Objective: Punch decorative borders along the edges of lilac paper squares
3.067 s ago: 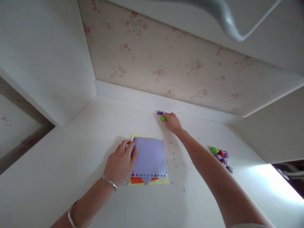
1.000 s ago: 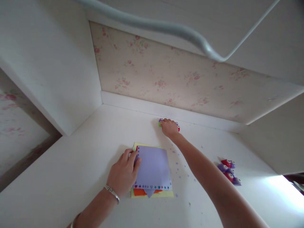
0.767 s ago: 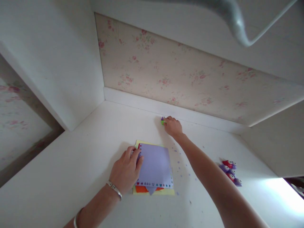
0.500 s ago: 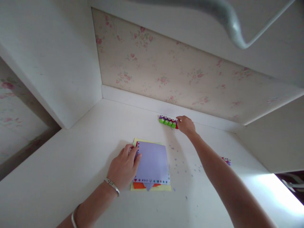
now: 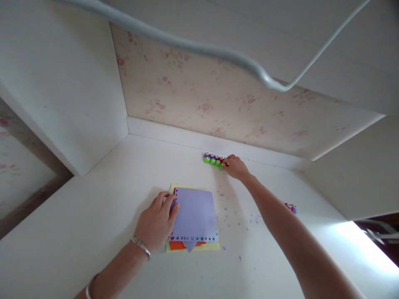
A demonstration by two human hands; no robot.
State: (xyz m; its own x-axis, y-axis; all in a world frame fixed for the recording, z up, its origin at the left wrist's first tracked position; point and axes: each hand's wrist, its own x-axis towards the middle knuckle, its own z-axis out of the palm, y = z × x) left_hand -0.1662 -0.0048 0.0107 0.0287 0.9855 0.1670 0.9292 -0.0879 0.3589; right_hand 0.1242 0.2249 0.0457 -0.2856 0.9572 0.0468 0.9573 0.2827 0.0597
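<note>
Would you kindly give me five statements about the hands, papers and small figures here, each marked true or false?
1. The left hand rests at the left edge of the pale purple paper sheet. True.
2. The yellow paper covers the purple sheet. False: the yellow paper lies underneath it.
3. The right hand is at the right end of the row of small green, purple and red figures with eyes. True.
4. The silver metal bracelets are on the right arm. False: the bracelets are on the left arm.
5. Every visible figure is in that row. False: a few red and purple figures sit apart, farther right.
</note>
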